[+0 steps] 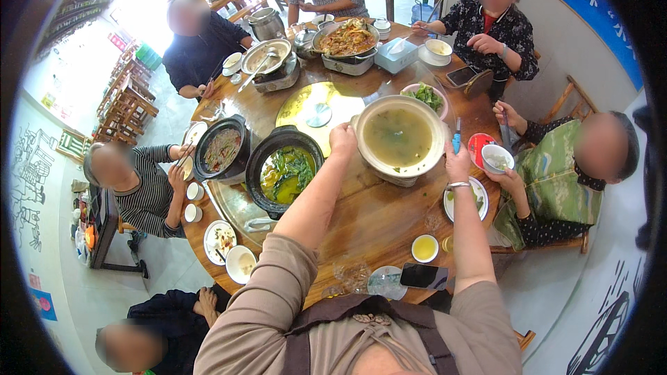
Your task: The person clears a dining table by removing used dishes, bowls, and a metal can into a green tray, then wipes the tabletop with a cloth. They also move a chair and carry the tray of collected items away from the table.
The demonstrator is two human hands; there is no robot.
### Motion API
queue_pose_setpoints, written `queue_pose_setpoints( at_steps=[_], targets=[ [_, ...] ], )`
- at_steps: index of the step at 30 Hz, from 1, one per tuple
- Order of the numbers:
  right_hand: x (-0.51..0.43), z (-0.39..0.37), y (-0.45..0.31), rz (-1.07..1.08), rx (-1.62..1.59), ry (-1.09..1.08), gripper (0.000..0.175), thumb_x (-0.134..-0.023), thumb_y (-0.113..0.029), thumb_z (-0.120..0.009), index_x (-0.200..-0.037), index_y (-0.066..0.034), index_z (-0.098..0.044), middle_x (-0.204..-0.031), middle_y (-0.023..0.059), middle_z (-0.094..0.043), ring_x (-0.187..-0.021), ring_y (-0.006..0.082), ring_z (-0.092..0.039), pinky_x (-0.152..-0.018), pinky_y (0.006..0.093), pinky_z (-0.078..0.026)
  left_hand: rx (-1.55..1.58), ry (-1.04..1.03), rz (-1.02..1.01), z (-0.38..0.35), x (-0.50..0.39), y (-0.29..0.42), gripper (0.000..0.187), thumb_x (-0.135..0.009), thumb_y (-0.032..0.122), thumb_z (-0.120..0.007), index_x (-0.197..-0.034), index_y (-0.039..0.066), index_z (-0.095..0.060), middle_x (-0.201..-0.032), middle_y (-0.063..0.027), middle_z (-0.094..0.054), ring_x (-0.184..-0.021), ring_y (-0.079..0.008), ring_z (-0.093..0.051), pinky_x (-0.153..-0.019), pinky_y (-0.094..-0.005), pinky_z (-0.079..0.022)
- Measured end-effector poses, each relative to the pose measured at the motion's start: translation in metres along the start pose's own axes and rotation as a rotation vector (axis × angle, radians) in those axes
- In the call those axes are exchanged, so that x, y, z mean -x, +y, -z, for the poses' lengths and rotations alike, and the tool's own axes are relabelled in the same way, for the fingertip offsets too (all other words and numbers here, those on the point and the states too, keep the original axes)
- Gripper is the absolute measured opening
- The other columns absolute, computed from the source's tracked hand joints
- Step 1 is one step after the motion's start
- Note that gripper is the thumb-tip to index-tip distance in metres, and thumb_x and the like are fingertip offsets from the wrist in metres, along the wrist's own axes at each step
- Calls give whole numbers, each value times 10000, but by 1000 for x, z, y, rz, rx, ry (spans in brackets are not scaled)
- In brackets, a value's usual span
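Observation:
A beige clay pot holds greenish broth with bits of leaf in it. My left hand grips the pot's left side, and my right hand has its right side. A slim tool with a blue handle sticks up from my right hand; its exact kind is unclear. Whether the pot's base touches the wooden table cannot be told. Left of it stands a black pot of leafy greens in yellow broth. Behind it is a pink bowl of raw greens.
Several people sit around the table. Another black pot, a wide metal pan of stew and a tissue box stand farther out. Near me lie a phone, a cup of yellow liquid and a plate under my right forearm.

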State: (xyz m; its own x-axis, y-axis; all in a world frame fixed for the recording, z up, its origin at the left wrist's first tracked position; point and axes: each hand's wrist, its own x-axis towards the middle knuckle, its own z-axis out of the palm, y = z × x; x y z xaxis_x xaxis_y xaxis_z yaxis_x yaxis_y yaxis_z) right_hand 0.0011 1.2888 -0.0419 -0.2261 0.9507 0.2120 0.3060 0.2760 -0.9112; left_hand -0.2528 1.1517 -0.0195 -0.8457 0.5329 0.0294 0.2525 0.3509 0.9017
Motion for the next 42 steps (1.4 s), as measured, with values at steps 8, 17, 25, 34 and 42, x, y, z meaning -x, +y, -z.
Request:
queue_pose_setpoints(
  at_steps=[8, 17, 25, 34, 42],
  targets=[
    [-8, -12, 19, -79, -44, -11, 306, -843, -296, -615, -829, 10, -605, -710, 156, -616, -659, 268, -598, -657, 380, -457, -145, -9, -84, -15, -30, -9, 259, -840, 144, -512, -981, -20, -653, -912, -230, -647, -870, -341, -630, -796, -382, -475],
    [-7, -10, 26, -114, -34, 6, 353, -878, -327, -579, -782, 13, -583, -626, 88, -572, -561, 168, -534, -562, 334, -428, -281, -56, -60, -2, -6, 26, 430, -843, 198, -544, -1219, -4, -503, -1153, -258, -532, -1045, -378, -532, -907, -391, -422],
    [93, 12, -57, -172, -632, 140, 335, -969, -261, -441, -1192, -26, -527, -652, -40, -410, -513, 30, -363, -438, 180, -313, 26, -10, -711, 79, 187, 24, 489, -787, 71, -598, -1257, 50, -467, -1239, -216, -450, -1159, -368, -459, -958, -418, -405],
    [334, -39, -151, 401, -387, -921, 526, -933, -408, -432, -1236, 21, -449, -1297, 130, -446, -1224, 251, -385, -1026, 379, -262, 609, -590, -204, 199, 342, -53, 932, -801, 357, -684, -1442, 54, -80, -1309, -154, -393, -1176, -197, -422, -964, -335, -379],
    [449, -84, -168, 703, -77, -1660, 571, -910, -327, -499, -1353, -5, -336, -1378, 216, -348, -1266, 371, -346, -1040, 453, -253, 661, -72, 171, 344, 484, -100, 423, -822, 367, -669, -1069, 37, -575, -701, -2, -523, -570, -67, -484, -473, -220, -372]
  ],
)
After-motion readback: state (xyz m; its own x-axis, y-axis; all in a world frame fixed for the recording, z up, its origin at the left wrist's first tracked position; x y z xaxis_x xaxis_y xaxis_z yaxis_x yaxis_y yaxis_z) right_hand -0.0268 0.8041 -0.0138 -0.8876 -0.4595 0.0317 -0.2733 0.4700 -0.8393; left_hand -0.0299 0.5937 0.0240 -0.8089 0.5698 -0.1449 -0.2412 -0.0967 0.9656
